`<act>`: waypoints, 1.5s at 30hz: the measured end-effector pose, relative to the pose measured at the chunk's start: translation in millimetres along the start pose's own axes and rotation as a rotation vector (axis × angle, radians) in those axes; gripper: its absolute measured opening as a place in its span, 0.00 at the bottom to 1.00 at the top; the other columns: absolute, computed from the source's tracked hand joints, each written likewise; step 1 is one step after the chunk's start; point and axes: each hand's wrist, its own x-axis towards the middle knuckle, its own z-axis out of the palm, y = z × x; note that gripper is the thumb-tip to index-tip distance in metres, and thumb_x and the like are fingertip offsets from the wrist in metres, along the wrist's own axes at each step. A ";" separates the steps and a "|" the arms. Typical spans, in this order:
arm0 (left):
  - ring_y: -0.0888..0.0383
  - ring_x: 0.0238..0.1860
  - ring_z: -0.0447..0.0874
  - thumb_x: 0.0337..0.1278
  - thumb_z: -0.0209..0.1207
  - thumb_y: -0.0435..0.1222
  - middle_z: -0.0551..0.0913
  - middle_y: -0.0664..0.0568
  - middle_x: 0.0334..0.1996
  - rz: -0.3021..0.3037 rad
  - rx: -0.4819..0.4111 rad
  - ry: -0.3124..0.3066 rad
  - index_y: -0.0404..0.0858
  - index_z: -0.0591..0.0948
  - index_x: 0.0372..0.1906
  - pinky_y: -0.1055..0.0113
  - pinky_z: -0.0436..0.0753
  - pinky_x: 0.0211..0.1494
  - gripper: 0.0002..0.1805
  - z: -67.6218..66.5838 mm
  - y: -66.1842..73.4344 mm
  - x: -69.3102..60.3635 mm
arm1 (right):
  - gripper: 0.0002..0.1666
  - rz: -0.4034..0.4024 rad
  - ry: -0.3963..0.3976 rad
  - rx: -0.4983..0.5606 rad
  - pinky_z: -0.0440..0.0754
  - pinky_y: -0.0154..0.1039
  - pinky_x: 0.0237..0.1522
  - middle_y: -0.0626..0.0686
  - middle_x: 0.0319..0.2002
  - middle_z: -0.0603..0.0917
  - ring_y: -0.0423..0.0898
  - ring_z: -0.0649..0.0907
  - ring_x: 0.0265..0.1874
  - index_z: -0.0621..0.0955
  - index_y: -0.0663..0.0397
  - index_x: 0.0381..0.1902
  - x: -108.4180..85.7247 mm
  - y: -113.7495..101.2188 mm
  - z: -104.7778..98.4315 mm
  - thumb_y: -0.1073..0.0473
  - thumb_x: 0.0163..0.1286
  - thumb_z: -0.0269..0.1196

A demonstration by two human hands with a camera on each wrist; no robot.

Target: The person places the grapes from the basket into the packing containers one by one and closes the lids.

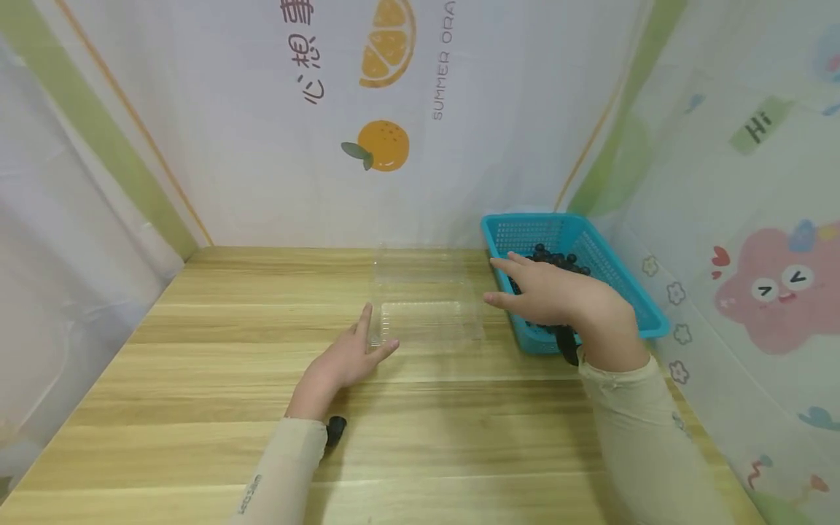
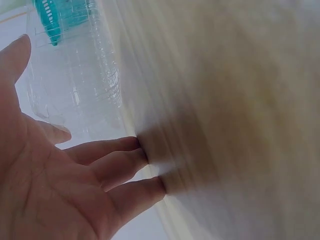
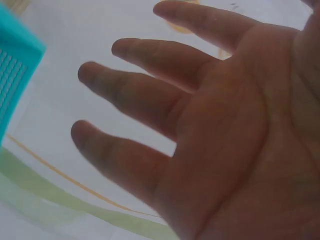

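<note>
A clear plastic clamshell box point(image 1: 426, 321) lies on the wooden table with its lid point(image 1: 420, 264) raised at the back. My left hand point(image 1: 344, 357) is at the box's left front corner. In the left wrist view its fingers point(image 2: 117, 167) are extended, with several tips on the tabletop; whether the hand touches the box I cannot tell. Over the left side of a blue basket point(image 1: 617, 270) hovers my right hand point(image 1: 551, 292), palm down and fingers spread, holding nothing. Dark round fruits like black grapes point(image 1: 558, 259) lie in the basket, partly hidden by that hand.
The wooden table point(image 1: 197, 379) stretches to the left and front of the box. A white printed curtain point(image 1: 262, 168) hangs behind it, and another printed sheet point(image 1: 709, 277) stands along the right side by the basket.
</note>
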 end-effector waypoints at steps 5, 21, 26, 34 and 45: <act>0.31 0.83 0.59 0.78 0.49 0.65 0.54 0.29 0.84 -0.010 0.007 -0.023 0.41 0.30 0.87 0.34 0.63 0.84 0.57 -4.4 1.8 0.0 | 0.48 0.024 -0.040 -0.069 0.56 0.73 0.81 0.65 0.87 0.47 0.70 0.51 0.85 0.51 0.50 0.88 18.7 13.3 -22.8 0.35 0.84 0.52; 0.30 0.82 0.60 0.78 0.49 0.65 0.54 0.28 0.84 -0.008 0.014 -0.039 0.42 0.29 0.87 0.34 0.63 0.83 0.57 -3.1 1.4 0.7 | 0.40 0.124 -0.078 -0.240 0.53 0.71 0.83 0.73 0.84 0.51 0.72 0.51 0.84 0.55 0.66 0.85 99.0 86.0 -38.8 0.53 0.85 0.52; 0.30 0.82 0.60 0.78 0.48 0.65 0.55 0.28 0.83 -0.002 0.020 -0.045 0.41 0.29 0.87 0.34 0.63 0.83 0.57 -5.9 2.4 0.1 | 0.37 0.208 -0.072 -0.239 0.53 0.71 0.83 0.74 0.84 0.51 0.74 0.52 0.83 0.54 0.68 0.84 117.3 111.9 -35.5 0.62 0.82 0.45; 0.30 0.82 0.59 0.79 0.47 0.65 0.56 0.27 0.83 -0.002 0.033 -0.053 0.41 0.29 0.87 0.34 0.63 0.83 0.56 -9.0 0.9 1.6 | 0.44 0.164 -0.056 -0.207 0.57 0.72 0.81 0.76 0.82 0.54 0.76 0.55 0.82 0.54 0.70 0.84 142.3 147.7 -33.2 0.46 0.86 0.51; 0.30 0.82 0.60 0.79 0.48 0.65 0.57 0.27 0.82 -0.007 0.021 -0.066 0.42 0.29 0.87 0.34 0.62 0.84 0.56 -9.7 0.8 1.1 | 0.54 0.138 -0.079 -0.062 0.60 0.76 0.78 0.78 0.83 0.48 0.78 0.50 0.82 0.48 0.67 0.85 159.5 179.9 -11.7 0.62 0.71 0.63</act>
